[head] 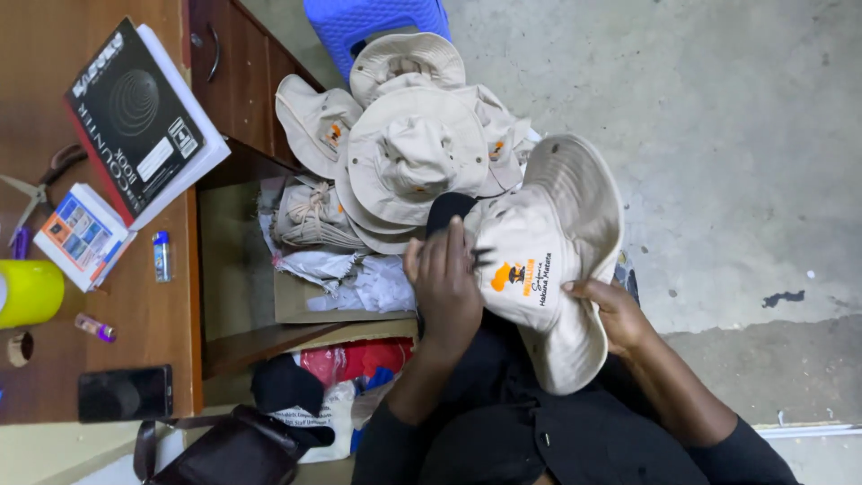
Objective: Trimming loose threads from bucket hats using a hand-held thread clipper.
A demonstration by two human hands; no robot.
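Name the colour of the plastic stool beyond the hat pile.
Blue plastic stool, in the head view.

Beige sun hat (pixel 548 260) with orange and black emblem, blue plastic stool (pixel 373 22), yellow cup (pixel 29 292), black-covered book (pixel 135 112), brown wooden desk (pixel 148 328).

Blue stool (pixel 373 22) cut by top edge; bag (pixel 224 454) cut below.
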